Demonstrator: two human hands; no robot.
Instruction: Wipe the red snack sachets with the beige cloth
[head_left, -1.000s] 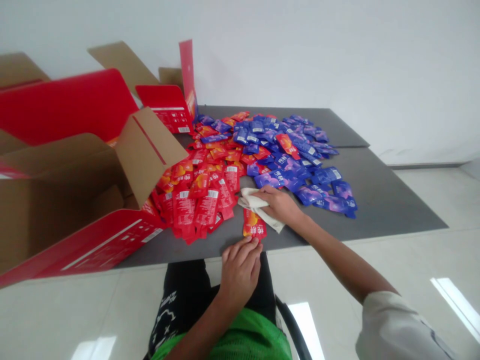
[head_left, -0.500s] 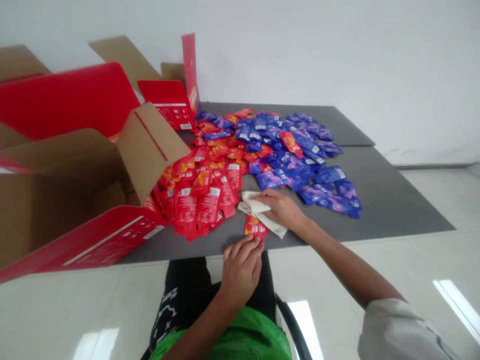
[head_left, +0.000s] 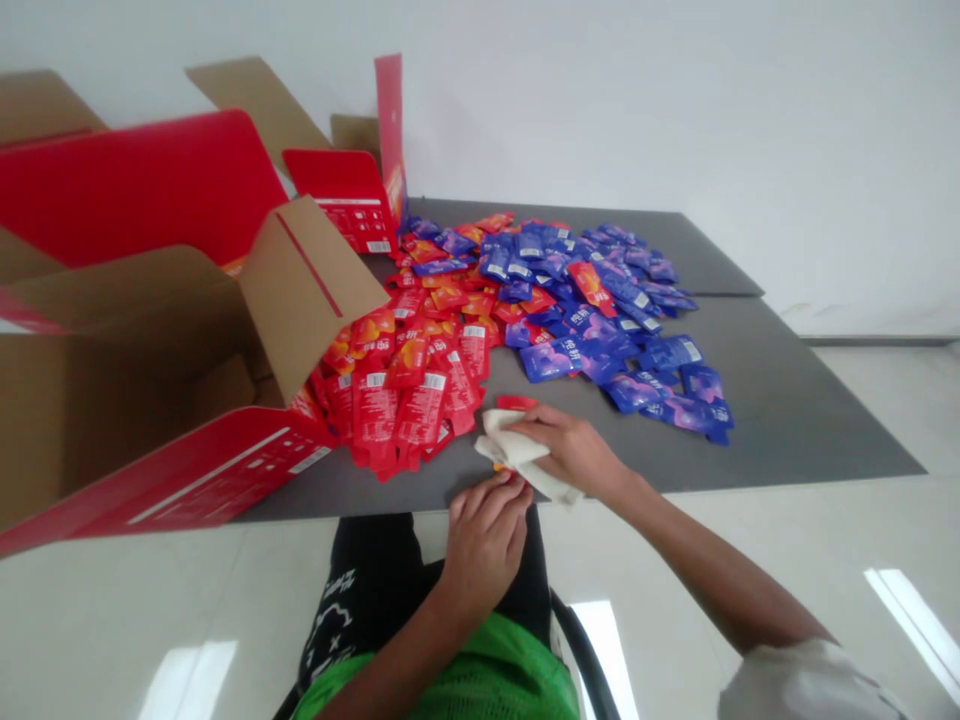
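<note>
My right hand [head_left: 571, 450] presses a crumpled white cloth [head_left: 517, 450] down on the grey table top. A red foil sachet [head_left: 516, 403] lies mostly hidden under that cloth, with a red edge showing above it and an orange bit below. My left hand [head_left: 486, 545] sits at the table's near edge, its fingers closed against the lower end of the sachet. To the left lies a heap of red sachets [head_left: 420, 405], and a heap of blue-purple sachets [head_left: 600, 340] spreads to the right.
A large open cardboard box [head_left: 127, 320] with red printed flaps stands at the left, its flap leaning over the red heap. The grey table top [head_left: 810, 430] extends right to a white wall. My green shirt and black shorts show below its near edge.
The white cloth has moved over the red sachet, which was largely visible earlier and is now mostly covered. My left hand stays close to it, and the view has shifted slightly.
</note>
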